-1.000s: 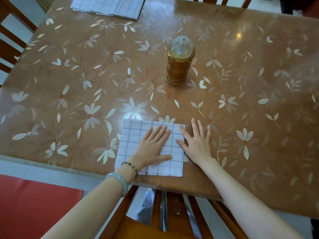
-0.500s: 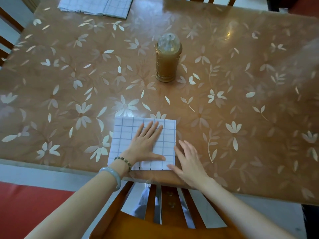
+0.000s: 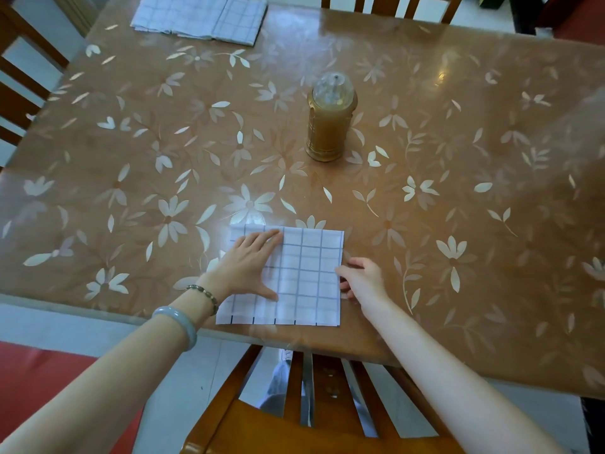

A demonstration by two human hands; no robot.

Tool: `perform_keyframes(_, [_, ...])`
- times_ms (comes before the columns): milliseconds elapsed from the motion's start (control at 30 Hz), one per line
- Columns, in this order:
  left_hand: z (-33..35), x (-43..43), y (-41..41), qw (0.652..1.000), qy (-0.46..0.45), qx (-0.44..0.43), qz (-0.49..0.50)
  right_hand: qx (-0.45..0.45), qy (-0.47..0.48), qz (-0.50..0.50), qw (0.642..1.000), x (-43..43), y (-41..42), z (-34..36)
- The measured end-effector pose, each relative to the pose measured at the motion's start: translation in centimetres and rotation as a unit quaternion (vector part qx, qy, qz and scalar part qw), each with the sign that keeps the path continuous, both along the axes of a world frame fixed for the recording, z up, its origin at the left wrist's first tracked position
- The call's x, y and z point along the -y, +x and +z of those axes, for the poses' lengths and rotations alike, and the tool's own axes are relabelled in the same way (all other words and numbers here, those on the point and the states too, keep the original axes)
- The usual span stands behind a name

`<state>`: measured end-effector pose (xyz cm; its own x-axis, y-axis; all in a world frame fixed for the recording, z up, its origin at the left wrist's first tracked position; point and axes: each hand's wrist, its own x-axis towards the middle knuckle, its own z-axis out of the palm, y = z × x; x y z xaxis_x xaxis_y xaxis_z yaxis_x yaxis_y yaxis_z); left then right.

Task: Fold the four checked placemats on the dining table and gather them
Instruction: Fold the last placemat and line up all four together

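Pressing the folded placemat (image 3: 304,276) flat at lower centre of the tabletop (image 3: 458,231), left hand (image 3: 248,267) grip released | right hand (image 3: 361,280) pinches its right edge | next, likely: lift it toward placemats (image 3: 196,14) upper left.

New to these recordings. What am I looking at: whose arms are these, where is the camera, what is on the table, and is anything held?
No machine here: these are a person's bare hands, filmed by one wide-angle camera worn on the head, looking down. The left hand lies flat on a folded checked placemat near the front edge of the table; the right hand pinches its right edge. More checked placemats lie at the far left corner, and a golden container stands mid-table.
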<state>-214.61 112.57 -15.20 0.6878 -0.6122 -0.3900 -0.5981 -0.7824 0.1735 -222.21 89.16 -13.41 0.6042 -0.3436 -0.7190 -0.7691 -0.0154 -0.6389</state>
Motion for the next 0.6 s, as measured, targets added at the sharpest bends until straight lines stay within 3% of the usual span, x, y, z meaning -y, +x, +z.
perform_keyframes(200, [0.4,1.3,0.5,0.995,0.089,0.024,-0.025,-0.028,0.013,0.114,0.993,-0.8,0.2,2.0])
perform_keyframes(433, [0.3,2.5,0.6,0.99,0.136,0.03,-0.022,0.099,0.008,0.148,0.984,-5.1,1.2,3.8])
perform_keyframes(533, [0.9,2.4,0.6,0.992,0.119,0.031,-0.019,0.123,-0.005,0.188,0.974,-7.8,2.0,4.2])
perform_keyframes(600, [0.9,2.0,0.6,0.996,0.036,0.073,-0.047,0.121,-0.001,0.202,0.972,-9.5,2.5,4.1])
